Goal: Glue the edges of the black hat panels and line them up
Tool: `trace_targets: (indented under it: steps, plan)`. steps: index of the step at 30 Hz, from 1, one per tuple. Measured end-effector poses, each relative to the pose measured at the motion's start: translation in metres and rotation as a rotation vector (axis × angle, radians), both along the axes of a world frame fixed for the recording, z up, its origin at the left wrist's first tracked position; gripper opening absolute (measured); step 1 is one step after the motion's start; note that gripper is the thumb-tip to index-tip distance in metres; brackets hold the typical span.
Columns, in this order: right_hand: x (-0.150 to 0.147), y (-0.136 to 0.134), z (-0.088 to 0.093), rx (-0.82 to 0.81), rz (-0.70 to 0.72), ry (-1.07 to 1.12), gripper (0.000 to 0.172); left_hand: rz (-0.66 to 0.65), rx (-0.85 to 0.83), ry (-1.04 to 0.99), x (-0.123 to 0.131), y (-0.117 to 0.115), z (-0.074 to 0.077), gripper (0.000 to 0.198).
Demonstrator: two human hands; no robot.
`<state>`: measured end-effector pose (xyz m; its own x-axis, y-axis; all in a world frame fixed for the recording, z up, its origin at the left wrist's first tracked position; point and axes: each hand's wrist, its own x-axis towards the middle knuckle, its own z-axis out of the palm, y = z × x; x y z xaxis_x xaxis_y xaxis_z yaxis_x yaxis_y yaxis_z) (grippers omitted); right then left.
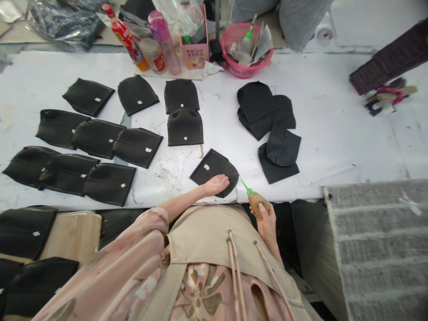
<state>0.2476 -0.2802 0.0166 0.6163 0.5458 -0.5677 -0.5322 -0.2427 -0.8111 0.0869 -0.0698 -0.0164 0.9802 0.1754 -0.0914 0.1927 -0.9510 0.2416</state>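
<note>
Along the worktop's (321, 133) near edge, our left hand (218, 183) seems to steady the black piece (219, 166), pinching or not we cannot tell; our right hand's (266, 218) grip wraps the squeeze bottle (257, 201); bringing its nozzle (247, 187) closer would call for careful aim.

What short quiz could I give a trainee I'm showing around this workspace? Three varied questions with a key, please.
1. Which of the hands holds the green-nozzled bottle?
2. True or false: the left hand rests on a black piece bearing a white tag.
3. The basin at the far side of the table is: A) blue; B) pink; C) yellow.

Key:
1. The right hand.
2. True.
3. B.
</note>
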Motion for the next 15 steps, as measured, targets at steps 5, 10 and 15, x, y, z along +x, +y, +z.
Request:
trace_targets:
  steps: [5, 10, 15]
  plan:
    - [0.003, -0.003, 0.004, 0.026, -0.019, 0.021, 0.044, 0.114, -0.058, 0.015, -0.019, 0.009, 0.012, 0.025]
    - [0.002, -0.002, 0.004, 0.038, 0.006, 0.056, 0.044, 0.126, -0.092, -0.001, -0.060, 0.023, 0.024, 0.066]
    - [0.002, 0.002, 0.006, 0.062, 0.005, 0.170, 0.048, 0.263, 0.009, 0.024, -0.054, 0.009, 0.017, 0.057]
